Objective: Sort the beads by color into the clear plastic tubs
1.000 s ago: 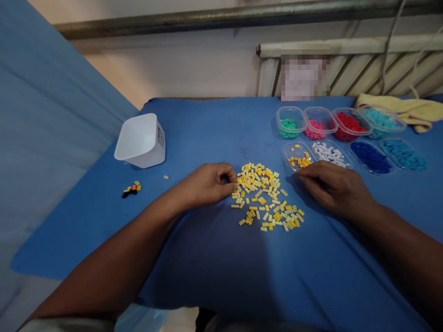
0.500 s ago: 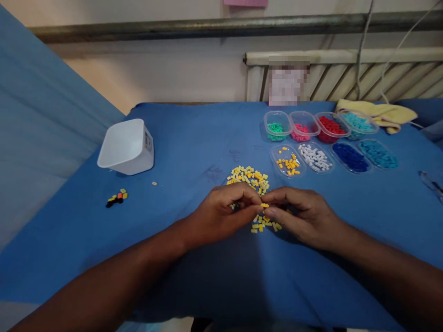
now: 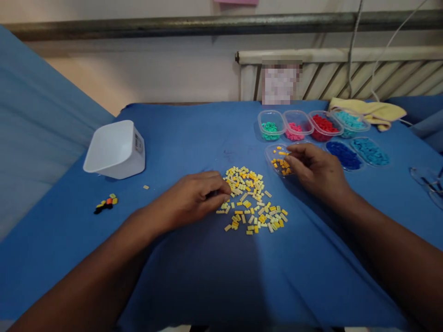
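My right hand (image 3: 316, 170) is over the shallow clear tray (image 3: 269, 162) of small orange-yellow bricks, thumb and fingers pinched on one orange-yellow brick (image 3: 283, 153). It covers most of the neighbouring tray. My left hand (image 3: 197, 196) rests at the left side of a loose pile of small pale-yellow and yellow toy bricks (image 3: 247, 184). Its fingers are curled in toward the thumb, and whatever they hold, if anything, is hidden. More yellow bricks (image 3: 263, 216) lie scattered at the near side of the pile.
Clear tubs hold green (image 3: 270, 131), pink (image 3: 295, 131), red (image 3: 324, 127) and light-blue bricks (image 3: 349, 120). Dark-blue (image 3: 344, 156) and teal bricks (image 3: 370, 151) lie in shallow trays. At left are a white bin (image 3: 110, 152) and a small multicoloured brick cluster (image 3: 106, 203). Glasses (image 3: 429, 184) lie at right.
My hands have parted from a shared pinch on a yellow brick over the pile. The right has gone forward and right to the orange-yellow tray; the left has drawn back leftward, uncovering the pile.
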Demonstrator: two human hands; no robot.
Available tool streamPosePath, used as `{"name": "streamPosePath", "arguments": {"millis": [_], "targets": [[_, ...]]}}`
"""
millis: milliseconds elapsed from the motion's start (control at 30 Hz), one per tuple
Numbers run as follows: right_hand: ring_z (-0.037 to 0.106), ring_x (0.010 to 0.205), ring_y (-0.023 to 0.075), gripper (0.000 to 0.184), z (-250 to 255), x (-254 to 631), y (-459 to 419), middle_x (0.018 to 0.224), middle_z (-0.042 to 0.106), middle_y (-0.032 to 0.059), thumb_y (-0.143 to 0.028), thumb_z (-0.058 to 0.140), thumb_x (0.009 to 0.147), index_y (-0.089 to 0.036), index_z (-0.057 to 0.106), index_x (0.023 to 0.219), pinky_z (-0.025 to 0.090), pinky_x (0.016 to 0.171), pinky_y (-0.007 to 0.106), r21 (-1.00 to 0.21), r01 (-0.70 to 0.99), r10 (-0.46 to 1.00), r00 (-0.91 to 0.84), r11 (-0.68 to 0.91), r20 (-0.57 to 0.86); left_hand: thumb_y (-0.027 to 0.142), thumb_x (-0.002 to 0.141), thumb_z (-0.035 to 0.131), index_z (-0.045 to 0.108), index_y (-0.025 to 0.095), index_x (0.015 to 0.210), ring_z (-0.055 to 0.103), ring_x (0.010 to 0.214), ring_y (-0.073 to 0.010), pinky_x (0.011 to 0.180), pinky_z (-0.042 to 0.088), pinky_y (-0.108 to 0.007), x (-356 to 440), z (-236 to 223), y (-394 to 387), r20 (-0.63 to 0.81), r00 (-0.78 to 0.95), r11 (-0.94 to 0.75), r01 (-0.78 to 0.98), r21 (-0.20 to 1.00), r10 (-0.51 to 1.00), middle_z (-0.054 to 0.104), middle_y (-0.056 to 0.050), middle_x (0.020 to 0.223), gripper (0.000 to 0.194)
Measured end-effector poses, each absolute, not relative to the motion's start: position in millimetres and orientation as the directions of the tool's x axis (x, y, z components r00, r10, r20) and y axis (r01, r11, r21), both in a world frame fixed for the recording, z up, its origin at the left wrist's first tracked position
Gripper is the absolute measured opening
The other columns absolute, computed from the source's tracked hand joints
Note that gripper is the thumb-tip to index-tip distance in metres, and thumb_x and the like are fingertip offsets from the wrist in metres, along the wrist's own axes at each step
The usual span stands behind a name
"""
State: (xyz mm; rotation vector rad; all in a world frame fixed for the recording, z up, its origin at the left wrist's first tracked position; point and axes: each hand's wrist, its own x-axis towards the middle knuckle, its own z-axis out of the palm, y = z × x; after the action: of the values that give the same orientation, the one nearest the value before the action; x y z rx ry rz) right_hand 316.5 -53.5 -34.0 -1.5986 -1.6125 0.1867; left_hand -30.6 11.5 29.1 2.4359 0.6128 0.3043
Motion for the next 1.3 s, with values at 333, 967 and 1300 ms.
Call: {"name": "streamPosePath", "arguments": {"millis": [333, 967, 1300], "targets": [[0.078, 0.073, 0.0232, 0.02, -38, 315, -77, 0.092, 0.085, 0.0046, -0.038, 0.07, 0.103, -0.025, 0.084, 0.11, 0.06, 0.068, 0.035, -0.55, 0.786, 0.897, -0.013, 0.282, 0.442, 0.01, 0.106, 0.062, 0.079, 0.02, 0.111, 0.068, 0.104, -0.0142, 0.095, 0.049, -0.026, -49, 29, 25, 0.012, 0.91, -0.714, 0.317, 0.625, 0.415, 0.069, -0.004, 0.111, 0.021], [0.081, 0.085, 0.0235, 0.023, -44, 308, -81, 0.103, 0.086, 0.0037, -0.037, 0.062, 0.107, -0.026, 0.082, 0.112, 0.066, 0.081, 0.039, -0.505, 0.764, 0.902, -0.236, 0.402, 0.361, 0.025, 0.112, 0.058, 0.081, 0.022, 0.126, 0.068, 0.104, -0.0203, 0.094, 0.052, -0.03, -44, 19, 27, -0.04, 0.924, -0.749, 0.335, 0.571, 0.381, 0.07, -0.008, 0.109, 0.026], [0.082, 0.085, 0.0223, 0.02, -37, 299, -87, 0.104, 0.086, 0.0041, -0.034, 0.064, 0.109, -0.026, 0.081, 0.114, 0.064, 0.078, 0.035, -0.512, 0.721, 0.875, -0.294, 0.467, 0.384, 0.031, 0.113, 0.061, 0.078, 0.017, 0.122, 0.069, 0.107, -0.0191, 0.098, 0.052, -0.03, -44, 21, 27, 0.013, 0.907, -0.683, 0.308, 0.662, 0.421, 0.073, -0.01, 0.117, 0.023]]}}
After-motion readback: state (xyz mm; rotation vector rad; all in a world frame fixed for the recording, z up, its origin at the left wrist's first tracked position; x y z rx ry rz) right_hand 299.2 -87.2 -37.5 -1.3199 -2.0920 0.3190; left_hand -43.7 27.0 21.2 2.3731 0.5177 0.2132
